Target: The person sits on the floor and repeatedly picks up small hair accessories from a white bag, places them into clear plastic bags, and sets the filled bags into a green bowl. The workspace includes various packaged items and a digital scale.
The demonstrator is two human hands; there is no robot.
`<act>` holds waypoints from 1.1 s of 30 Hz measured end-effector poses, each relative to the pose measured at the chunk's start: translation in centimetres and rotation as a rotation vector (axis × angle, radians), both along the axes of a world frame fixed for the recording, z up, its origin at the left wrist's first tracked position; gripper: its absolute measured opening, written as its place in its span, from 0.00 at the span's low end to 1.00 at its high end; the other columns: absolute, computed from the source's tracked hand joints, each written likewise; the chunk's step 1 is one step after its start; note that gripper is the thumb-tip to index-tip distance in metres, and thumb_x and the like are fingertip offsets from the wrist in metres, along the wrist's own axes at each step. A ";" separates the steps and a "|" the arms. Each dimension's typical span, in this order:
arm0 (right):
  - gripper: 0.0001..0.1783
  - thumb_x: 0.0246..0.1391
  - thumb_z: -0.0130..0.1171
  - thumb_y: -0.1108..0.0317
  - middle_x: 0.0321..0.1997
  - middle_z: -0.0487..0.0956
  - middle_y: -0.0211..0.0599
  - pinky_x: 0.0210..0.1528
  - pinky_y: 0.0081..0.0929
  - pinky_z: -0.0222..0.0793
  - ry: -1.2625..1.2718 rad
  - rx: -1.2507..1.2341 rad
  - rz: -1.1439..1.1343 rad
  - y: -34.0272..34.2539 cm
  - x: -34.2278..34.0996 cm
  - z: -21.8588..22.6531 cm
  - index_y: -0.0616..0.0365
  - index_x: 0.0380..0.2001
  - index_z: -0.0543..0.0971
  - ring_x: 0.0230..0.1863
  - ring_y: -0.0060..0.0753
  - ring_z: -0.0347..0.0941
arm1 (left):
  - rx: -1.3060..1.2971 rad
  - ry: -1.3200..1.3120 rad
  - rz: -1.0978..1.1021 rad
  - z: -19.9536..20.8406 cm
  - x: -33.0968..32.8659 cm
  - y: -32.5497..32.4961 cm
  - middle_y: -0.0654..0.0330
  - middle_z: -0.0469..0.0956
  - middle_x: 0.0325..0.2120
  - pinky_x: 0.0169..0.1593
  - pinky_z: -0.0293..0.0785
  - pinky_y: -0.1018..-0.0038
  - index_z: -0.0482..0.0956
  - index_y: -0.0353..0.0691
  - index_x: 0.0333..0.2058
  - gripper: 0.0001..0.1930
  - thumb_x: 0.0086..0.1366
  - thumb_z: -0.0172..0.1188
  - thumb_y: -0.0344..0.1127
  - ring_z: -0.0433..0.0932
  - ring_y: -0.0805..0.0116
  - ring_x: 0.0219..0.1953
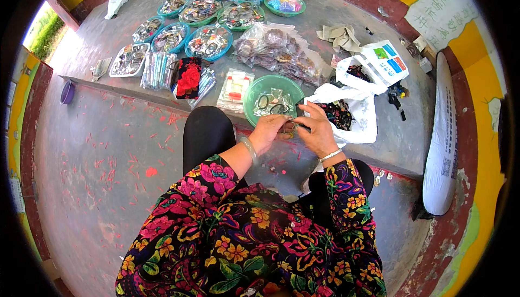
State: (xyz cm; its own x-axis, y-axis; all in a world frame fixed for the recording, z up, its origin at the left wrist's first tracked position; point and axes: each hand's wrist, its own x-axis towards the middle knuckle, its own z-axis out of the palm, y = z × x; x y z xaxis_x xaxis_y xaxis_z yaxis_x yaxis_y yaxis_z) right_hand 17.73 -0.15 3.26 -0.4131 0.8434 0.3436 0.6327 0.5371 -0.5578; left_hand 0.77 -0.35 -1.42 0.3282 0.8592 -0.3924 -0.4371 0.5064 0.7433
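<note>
My left hand [269,134] and my right hand [319,131] meet in front of a green plastic basin [251,98], their fingers pinched close together. A thin dark cord [303,127] runs between my right fingers. What my left fingertips pinch is too small to make out. Inside the basin lie clear packets [273,101] with dark loop-shaped bands. Beside my right hand, an open white plastic bag [368,117] holds a heap of dark, coloured-flecked strings [337,115].
Several basins [208,42] of packaged trinkets cover the raised concrete ledge [401,151]. Nearer are a pile of bagged brown beads [281,53], pen bundles [158,70], a red-flowered pouch [188,79] and flat packets [235,88]. A long silver-wrapped object [440,140] leans at the right wall.
</note>
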 end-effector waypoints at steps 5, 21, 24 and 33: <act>0.10 0.35 0.57 0.72 0.47 0.72 0.41 0.55 0.36 0.58 -0.016 0.015 0.022 0.2 0.3 -0.4 0.56 0.27 0.80 0.55 0.48 0.61 | -0.011 -0.011 -0.002 0.5 0.0 -0.1 0.57 0.77 0.32 0.33 0.76 0.78 0.74 0.34 0.37 0.12 0.62 0.48 0.37 0.77 0.71 0.31; 0.09 0.34 0.57 0.69 0.48 0.72 0.43 0.56 0.36 0.58 -0.112 -0.081 0.047 0.2 0.4 -0.8 0.54 0.25 0.80 0.56 0.49 0.60 | 0.047 0.057 -0.028 0.0 0.5 -0.3 0.60 0.76 0.31 0.30 0.74 0.80 0.75 0.34 0.37 0.12 0.62 0.48 0.36 0.76 0.74 0.32; 0.08 0.33 0.57 0.68 0.49 0.71 0.44 0.56 0.37 0.57 -0.187 -0.102 0.060 0.2 0.5 -0.7 0.53 0.23 0.80 0.56 0.50 0.59 | 0.181 0.196 -0.100 0.4 0.5 -0.4 0.61 0.76 0.30 0.31 0.75 0.80 0.75 0.33 0.37 0.13 0.62 0.48 0.36 0.75 0.75 0.32; 0.06 0.33 0.58 0.69 0.49 0.70 0.45 0.57 0.37 0.56 -0.051 -0.070 -0.017 0.0 -0.2 -0.1 0.54 0.21 0.79 0.57 0.49 0.58 | 0.138 0.075 -0.091 -0.6 0.4 -0.2 0.61 0.75 0.30 0.34 0.76 0.77 0.75 0.33 0.36 0.11 0.63 0.48 0.35 0.75 0.74 0.31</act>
State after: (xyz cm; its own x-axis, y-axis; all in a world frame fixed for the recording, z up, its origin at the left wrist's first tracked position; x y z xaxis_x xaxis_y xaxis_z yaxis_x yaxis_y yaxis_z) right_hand 17.50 -0.16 3.17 -0.4138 0.8717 0.2626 0.6703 0.4869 -0.5600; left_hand 1.20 -0.52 -2.01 0.3808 0.8749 -0.2993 -0.3347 0.4322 0.8374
